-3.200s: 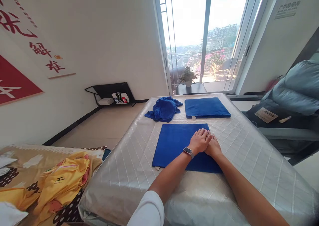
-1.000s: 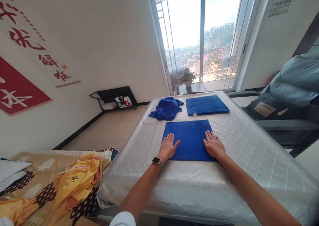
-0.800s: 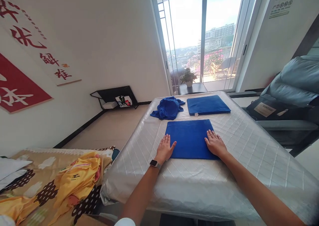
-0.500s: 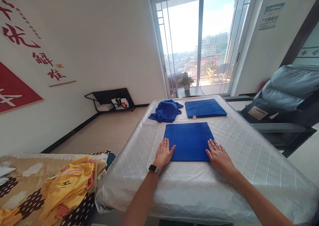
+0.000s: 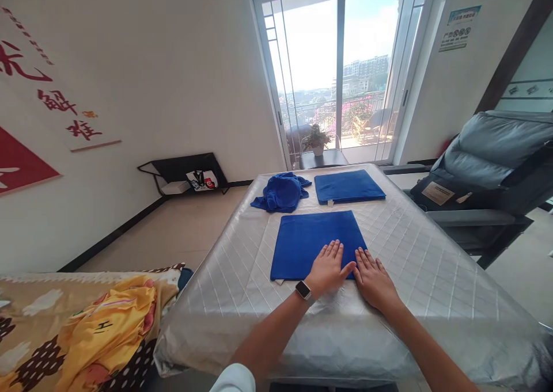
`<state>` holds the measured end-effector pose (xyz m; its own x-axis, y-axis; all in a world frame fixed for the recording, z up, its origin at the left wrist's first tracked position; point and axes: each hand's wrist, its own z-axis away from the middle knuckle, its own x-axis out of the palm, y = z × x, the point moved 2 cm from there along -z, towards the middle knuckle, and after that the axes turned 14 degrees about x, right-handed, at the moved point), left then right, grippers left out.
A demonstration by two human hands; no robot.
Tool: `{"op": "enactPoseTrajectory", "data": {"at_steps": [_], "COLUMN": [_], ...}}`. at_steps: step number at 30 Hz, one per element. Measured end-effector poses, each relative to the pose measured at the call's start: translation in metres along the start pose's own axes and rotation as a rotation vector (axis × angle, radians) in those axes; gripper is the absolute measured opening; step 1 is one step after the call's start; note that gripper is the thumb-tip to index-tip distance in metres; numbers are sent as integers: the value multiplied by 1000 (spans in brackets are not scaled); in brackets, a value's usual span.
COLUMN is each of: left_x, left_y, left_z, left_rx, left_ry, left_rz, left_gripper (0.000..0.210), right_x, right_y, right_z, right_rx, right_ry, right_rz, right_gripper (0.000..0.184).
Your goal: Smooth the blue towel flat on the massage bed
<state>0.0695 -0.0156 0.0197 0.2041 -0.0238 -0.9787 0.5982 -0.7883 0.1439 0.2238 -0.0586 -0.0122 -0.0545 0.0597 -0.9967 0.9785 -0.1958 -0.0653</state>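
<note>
Setting: a bright room seen from the person's head, looking down across a worktop (image 5: 432, 277) covered in silvery quilted sheeting, with a glass balcony door (image 5: 341, 69) behind it.
Folded towel: a blue towel (image 5: 311, 236) lies flat and squared on the worktop, directly in front of the person, near the front edge.
Left hand: the left hand (image 5: 329, 265) rests palm down on the towel's near right part, fingers spread and flat, gripping nothing. A watch (image 5: 303, 290) sits on that wrist.
Right hand: the right hand (image 5: 375, 278) lies palm down at the towel's near right corner, fingers stretched out and loose, its fingertips at the cloth's edge. It closes on nothing.
Hands together: the two hands lie side by side, the left thumb just beside the right index finger.
Further back: a second folded blue towel (image 5: 348, 186) lies flat at the far end of the worktop. To its left sits a crumpled blue towel (image 5: 280, 191), unfolded and heaped.
Left side: a patterned yellow and brown blanket (image 5: 86, 328) lies on a lower surface beside the worktop.
Right side: a grey padded chair (image 5: 488, 156) stands beside the worktop.
</note>
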Motion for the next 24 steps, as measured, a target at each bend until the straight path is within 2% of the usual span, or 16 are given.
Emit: {"op": "enactPoseTrajectory", "data": {"at_steps": [2, 4, 7, 10, 16, 19, 24], "left_x": [8, 15, 20, 16, 2, 1, 2], "left_y": [13, 16, 7, -18, -79, -87, -82], "left_z": [-22, -32, -26, 4, 94, 120, 126], "left_rx": [49, 54, 43, -29, -340, -383, -403], "left_ry": [2, -6, -15, -27, -52, -46, -15], "left_rz": [3, -6, -32, -33, -68, -98, -98], "left_gripper": [78, 77, 75, 74, 77, 78, 78], "right_x": [-1, -1, 1, 3, 6, 9, 11], "right_y": [0, 1, 1, 2, 3, 5, 6], "right_z": [2, 2, 1, -1, -2, -3, -1], "right_rx": [-13, -32, -32, 0, 11, 16, 11], "right_ry": [-7, -10, -3, -10, -29, -33, 16], "right_rz": [22, 29, -8, -39, -72, -54, -14], "right_gripper": [59, 60, 60, 62, 64, 64, 63]}}
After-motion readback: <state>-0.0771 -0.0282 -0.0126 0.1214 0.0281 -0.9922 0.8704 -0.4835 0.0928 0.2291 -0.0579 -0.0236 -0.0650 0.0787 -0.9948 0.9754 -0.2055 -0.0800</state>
